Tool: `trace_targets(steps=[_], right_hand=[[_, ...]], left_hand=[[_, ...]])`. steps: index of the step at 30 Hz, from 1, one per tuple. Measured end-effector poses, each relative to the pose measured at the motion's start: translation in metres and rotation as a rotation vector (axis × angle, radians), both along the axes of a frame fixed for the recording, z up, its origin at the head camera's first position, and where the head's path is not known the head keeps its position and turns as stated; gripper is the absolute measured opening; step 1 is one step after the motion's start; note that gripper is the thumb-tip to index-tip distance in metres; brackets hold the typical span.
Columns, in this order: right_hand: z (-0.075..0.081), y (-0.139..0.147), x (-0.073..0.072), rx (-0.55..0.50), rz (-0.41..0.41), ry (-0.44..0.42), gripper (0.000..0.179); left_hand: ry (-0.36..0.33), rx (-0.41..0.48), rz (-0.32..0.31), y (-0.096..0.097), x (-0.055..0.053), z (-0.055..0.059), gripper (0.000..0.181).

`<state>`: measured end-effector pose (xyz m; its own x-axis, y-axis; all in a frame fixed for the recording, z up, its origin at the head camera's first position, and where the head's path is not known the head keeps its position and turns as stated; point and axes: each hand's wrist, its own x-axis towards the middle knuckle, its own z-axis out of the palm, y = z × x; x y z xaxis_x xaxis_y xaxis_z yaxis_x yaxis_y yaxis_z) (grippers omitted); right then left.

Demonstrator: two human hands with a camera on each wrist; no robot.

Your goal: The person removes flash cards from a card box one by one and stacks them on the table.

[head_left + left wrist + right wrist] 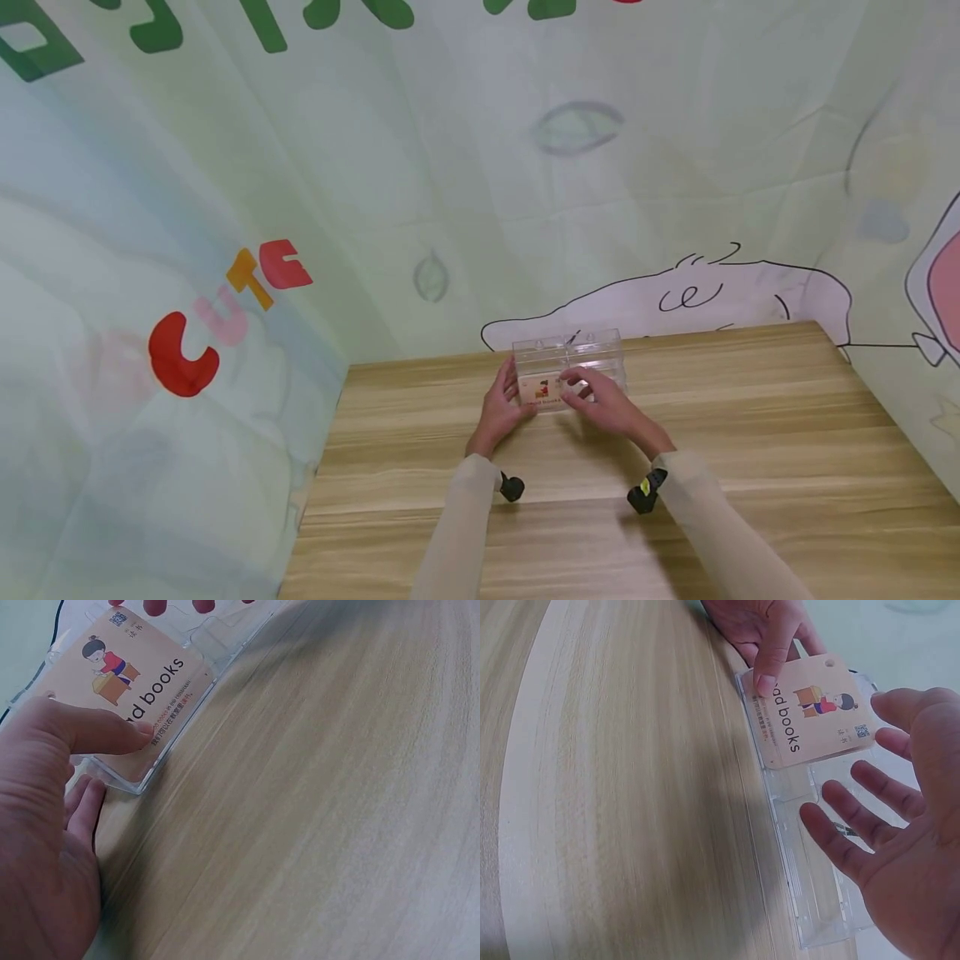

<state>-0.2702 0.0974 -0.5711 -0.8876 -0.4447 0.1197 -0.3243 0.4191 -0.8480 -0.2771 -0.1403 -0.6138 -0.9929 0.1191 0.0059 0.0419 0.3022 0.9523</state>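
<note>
Pale wood [420, 425] is running beneath the clear box [536, 358], which the left hand [498, 413] is pinching, thumb ideally steadying the card [810, 712], while the right hand [606, 403] is hovering before it, fingers spread.

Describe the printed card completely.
The printed card is pale peach, apparently stiff paper, with rounded corners, a hole near one corner and a QR code near another. A child in red is drawn at a desk above "books" lettering. It sits face-out at the front left of the clear plastic holder. The left hand lays its thumb over part of the lettering; whether the right hand beside it touches is unclear.
</note>
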Motion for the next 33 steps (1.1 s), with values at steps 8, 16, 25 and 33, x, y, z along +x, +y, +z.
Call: trace_targets(steps=[8, 16, 25, 33], right_hand=[[0.002, -0.006, -0.002, 0.016, -0.051, 0.019, 0.028], [0.002, -0.009, -0.001, 0.0, -0.07, 0.01, 0.022], [-0.002, -0.011, -0.003, -0.072, -0.068, -0.015, 0.015], [-0.007, -0.019, -0.005, -0.107, -0.102, 0.05, 0.019]], left_hand=[[0.04, 0.01, 0.003, 0.0, 0.002, 0.001, 0.105], [0.043, 0.028, -0.044, 0.002, 0.02, 0.043, 0.1], [0.066, 0.03, -0.012, 0.001, 0.006, 0.013, 0.104], [0.067, 0.027, -0.02, -0.001, 0.001, 0.005, 0.106]])
